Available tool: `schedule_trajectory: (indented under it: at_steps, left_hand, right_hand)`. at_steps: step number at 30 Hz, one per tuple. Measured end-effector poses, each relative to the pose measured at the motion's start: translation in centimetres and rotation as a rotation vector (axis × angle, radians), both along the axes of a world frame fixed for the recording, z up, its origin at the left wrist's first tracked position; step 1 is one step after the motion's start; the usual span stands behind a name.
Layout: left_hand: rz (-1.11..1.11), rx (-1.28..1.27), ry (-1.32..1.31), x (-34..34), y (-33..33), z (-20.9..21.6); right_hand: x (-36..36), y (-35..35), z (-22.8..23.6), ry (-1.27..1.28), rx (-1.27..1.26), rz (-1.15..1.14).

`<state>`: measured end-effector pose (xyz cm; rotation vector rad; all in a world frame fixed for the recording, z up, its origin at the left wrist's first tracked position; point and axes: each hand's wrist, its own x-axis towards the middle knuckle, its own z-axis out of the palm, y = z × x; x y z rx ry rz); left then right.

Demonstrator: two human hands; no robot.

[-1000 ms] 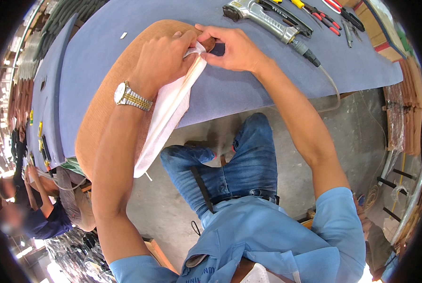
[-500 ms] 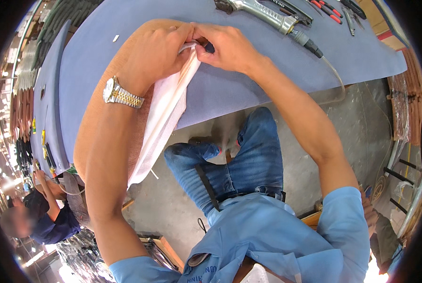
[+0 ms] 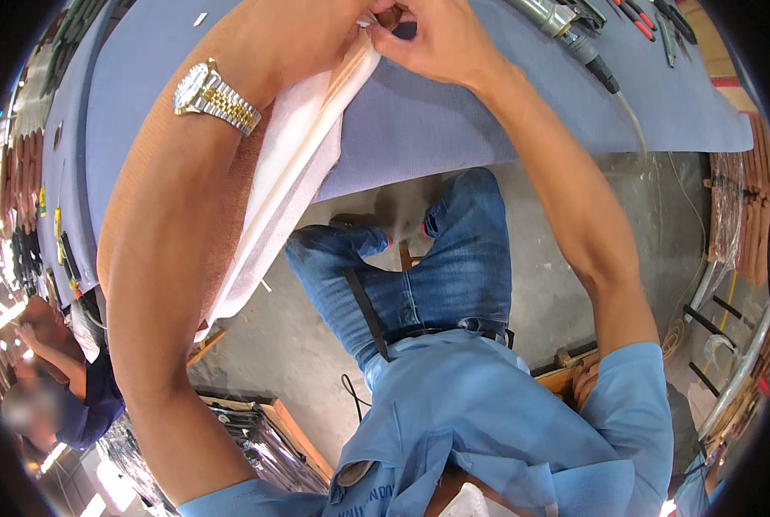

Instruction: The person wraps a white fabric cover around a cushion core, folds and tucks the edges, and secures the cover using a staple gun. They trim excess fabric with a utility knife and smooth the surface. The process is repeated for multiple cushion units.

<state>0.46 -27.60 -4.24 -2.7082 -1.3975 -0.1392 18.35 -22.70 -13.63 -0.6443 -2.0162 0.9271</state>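
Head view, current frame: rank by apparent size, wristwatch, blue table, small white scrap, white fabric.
1. Blue table
2. White fabric, the part that shows
3. Wristwatch
4. White scrap

No close ties.

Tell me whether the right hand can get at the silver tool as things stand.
Probably yes: blue cloth separates the right hand from the silver tool, with no obstacle showing between; but the hand seems busy at the white fabric and would likely have to leave it first.
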Motion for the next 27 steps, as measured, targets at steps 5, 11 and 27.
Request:
schedule_trajectory:
  at_steps: [5, 11, 27]
  left_hand:
    - [0.124, -0.093, 0.023, 0.4, -0.2, 0.4]
    - [0.091, -0.031, 0.009, 0.4, -0.4, 0.7]
    - [0.073, -0.115, 0.101, 0.4, 0.8, 0.9]
  right_hand:
    - [-0.6, 0.1, -0.1, -0.028, 0.043, -0.088]
    - [-1.0, 0.0, -0.2, -0.091, 0.081, -0.196]
    - [-0.5, -0.4, -0.2, -0.056, -0.04, -0.126]
